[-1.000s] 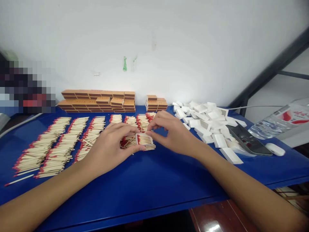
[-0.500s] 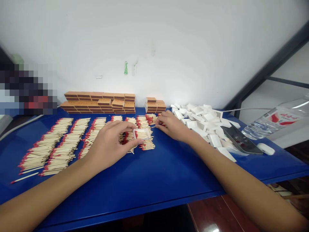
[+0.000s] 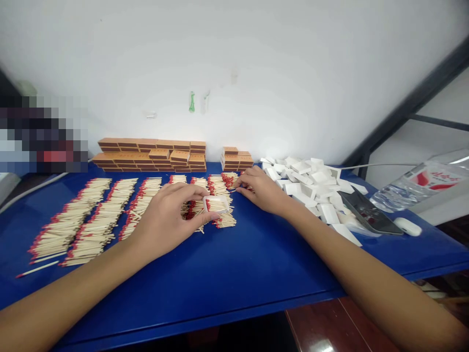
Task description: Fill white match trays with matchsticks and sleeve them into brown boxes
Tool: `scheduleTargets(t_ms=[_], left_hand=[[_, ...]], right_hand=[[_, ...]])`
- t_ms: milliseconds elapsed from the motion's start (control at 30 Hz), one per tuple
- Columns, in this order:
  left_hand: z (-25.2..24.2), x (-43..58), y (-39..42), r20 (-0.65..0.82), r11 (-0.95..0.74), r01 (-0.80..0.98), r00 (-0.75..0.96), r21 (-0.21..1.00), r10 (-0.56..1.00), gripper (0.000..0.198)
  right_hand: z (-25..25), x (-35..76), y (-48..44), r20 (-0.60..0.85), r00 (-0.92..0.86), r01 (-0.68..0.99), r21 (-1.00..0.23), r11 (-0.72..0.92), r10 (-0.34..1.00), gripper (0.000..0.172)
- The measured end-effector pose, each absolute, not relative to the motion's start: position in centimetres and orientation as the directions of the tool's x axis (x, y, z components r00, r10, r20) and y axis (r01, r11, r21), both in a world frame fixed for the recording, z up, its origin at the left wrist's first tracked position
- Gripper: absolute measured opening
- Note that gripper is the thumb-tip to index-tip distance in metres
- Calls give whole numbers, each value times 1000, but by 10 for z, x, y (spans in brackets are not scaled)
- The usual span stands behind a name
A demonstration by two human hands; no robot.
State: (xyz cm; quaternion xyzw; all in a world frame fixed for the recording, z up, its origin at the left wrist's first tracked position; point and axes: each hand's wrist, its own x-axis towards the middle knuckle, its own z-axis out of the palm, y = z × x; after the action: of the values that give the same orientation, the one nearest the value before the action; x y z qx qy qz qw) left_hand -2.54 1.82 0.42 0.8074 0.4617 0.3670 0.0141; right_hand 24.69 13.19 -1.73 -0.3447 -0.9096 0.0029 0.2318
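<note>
My left hand pinches a small white matchbox tray between thumb and fingers, with its open side facing me. Several red-headed matches lie inside the tray. Beneath and beside it are rows of loose matches. My right hand rests at the right end of these rows, its thumb and fingertips drawn together beside a small heap of matches. Whatever is between those fingertips is too small to make out.
Orange-brown matchboxes stand stacked along the wall, with a smaller stack to the right. Further right lie a pile of white trays, a dark phone, a white earphone case and a water bottle. Long match rows cover the left side.
The view has shifted very slightly. Both hands stay nearly in place: the left keeps the tray, and the right remains at the match heap with only slight finger movement.
</note>
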Motion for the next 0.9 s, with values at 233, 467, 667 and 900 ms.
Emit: scheduleTargets(t_ms=[233,467,667,900], left_hand=[[3,-25,19,583,-582,736,318,346,747,36],[3,-25,19,575,-583,736,325,345,751,38],[3,-26,20,575,-570,740,307,357,759,40],[3,-26,22,582,-580,727,307,368,753,51]], right_hand=[[-18,248,134,403,-662,624,-173,762,632,10],[-15,245,131,364,-659,653,-156,741,658,13],[-6,242,120,400,-665,626,-163,763,631,13],[3,236,105,490,-644,554,-230,800,588,10]])
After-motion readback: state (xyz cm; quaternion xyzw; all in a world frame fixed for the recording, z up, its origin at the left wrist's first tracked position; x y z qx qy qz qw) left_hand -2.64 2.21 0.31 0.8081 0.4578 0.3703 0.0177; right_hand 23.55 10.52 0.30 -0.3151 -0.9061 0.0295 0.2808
